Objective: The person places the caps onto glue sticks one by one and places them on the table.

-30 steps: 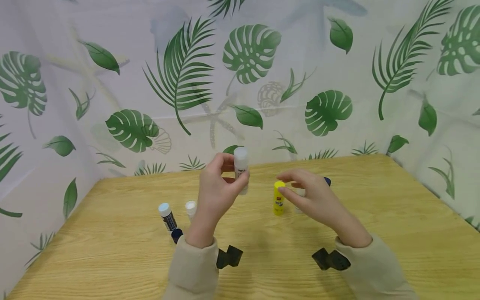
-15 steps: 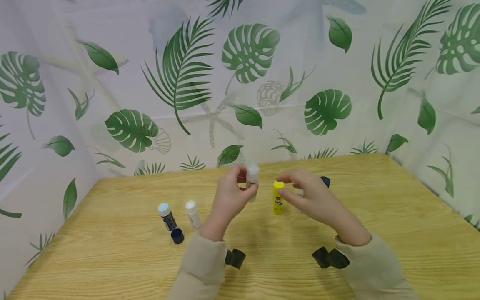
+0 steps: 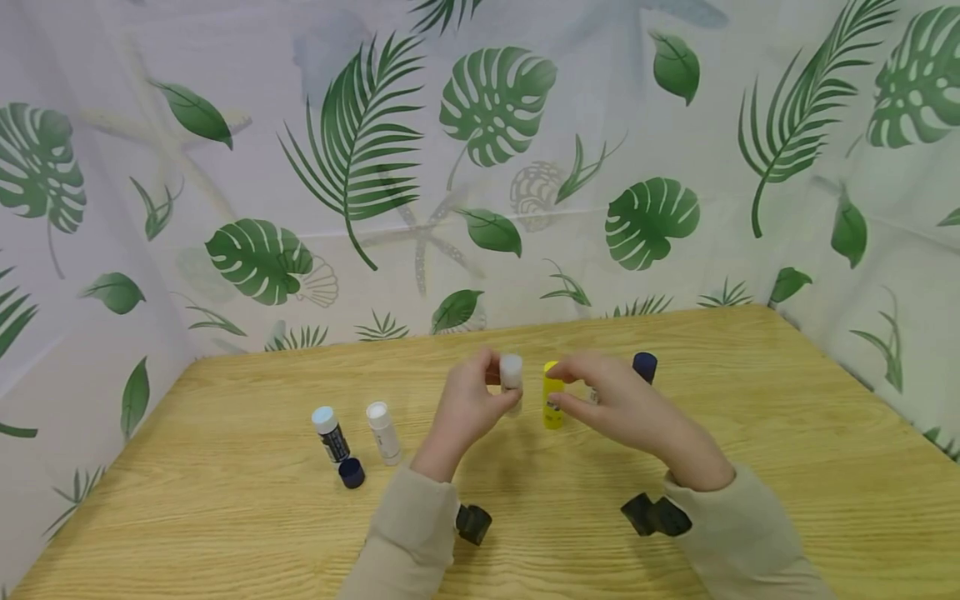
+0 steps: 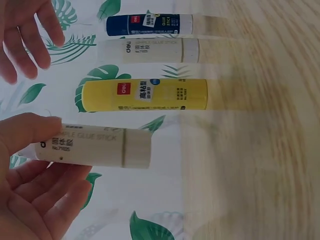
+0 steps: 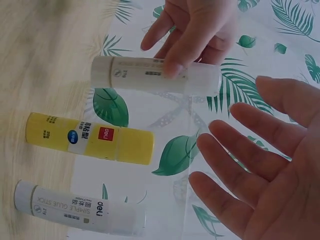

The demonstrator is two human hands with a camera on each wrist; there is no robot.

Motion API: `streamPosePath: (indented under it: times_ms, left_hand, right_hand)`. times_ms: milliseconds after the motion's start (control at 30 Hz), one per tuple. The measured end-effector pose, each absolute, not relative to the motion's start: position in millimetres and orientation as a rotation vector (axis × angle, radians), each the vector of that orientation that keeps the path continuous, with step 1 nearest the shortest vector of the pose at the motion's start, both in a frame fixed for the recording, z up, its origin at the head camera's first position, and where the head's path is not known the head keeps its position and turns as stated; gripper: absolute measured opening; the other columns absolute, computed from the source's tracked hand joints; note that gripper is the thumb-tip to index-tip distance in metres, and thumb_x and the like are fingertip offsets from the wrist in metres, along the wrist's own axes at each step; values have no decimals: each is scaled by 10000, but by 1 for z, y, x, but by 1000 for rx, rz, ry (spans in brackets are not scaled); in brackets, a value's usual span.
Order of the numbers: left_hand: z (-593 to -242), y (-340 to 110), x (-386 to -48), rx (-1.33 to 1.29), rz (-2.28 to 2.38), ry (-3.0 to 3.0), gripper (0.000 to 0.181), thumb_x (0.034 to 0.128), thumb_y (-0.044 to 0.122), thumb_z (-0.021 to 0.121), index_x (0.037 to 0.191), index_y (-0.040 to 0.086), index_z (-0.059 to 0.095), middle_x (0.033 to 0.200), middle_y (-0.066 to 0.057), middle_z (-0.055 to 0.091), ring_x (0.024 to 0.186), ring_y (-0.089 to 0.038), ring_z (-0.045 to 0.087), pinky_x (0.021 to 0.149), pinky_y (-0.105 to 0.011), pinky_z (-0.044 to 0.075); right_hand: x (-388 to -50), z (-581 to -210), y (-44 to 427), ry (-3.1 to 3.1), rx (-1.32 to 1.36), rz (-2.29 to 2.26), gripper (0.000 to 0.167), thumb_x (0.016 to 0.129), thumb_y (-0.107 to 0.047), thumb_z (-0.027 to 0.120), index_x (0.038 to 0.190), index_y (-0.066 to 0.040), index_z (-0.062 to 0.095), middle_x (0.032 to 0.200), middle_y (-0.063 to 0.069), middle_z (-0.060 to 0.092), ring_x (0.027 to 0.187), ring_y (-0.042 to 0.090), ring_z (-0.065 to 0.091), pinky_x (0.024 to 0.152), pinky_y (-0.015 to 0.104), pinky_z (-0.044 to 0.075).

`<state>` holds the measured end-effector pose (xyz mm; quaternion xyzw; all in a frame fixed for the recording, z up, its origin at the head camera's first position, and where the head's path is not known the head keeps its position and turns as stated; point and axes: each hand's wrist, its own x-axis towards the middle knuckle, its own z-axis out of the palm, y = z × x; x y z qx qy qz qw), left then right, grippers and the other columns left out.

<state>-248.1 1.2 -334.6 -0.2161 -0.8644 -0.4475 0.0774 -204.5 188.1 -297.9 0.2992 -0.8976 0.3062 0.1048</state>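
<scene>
Upright in my left hand (image 3: 468,404) is a white glue stick (image 3: 512,372), pinched between thumb and fingers left of a standing yellow glue stick (image 3: 552,408). The left wrist view shows the thumb across the label of this white stick (image 4: 100,145). My right hand (image 3: 626,408) is beside the yellow stick, fingers spread and apart from it in the right wrist view, holding nothing. Another white glue stick (image 5: 80,207) stands beyond the yellow one (image 5: 90,138), largely hidden by my right hand in the head view. Past it is a navy glue stick (image 4: 150,24).
On the left of the wooden table (image 3: 247,517) stand a dark glue stick with a pale top (image 3: 330,433) and a white glue stick (image 3: 385,435). A small navy cap (image 3: 351,473) lies in front of them. A leaf-patterned cloth (image 3: 375,167) hangs behind the table.
My left hand has moved right and down, bringing the white stick near the yellow one. The right hand has barely moved. More of the left-side white stick and navy cap shows.
</scene>
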Motion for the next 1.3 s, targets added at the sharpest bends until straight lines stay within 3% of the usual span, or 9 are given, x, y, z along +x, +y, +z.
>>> streamPosePath:
  times_ms: [1300]
  left_hand:
    - [-359, -3, -265, -667, -1221, -2762, 244, 775, 79, 674, 970, -1, 552, 951, -117, 596, 883, -253, 582, 763, -356, 468]
  right_hand:
    - [-205, -304, 183, -2668, 924, 804, 225, 847, -142, 595, 1028, -10, 609, 992, 94, 611, 898, 251, 570, 752, 386, 458]
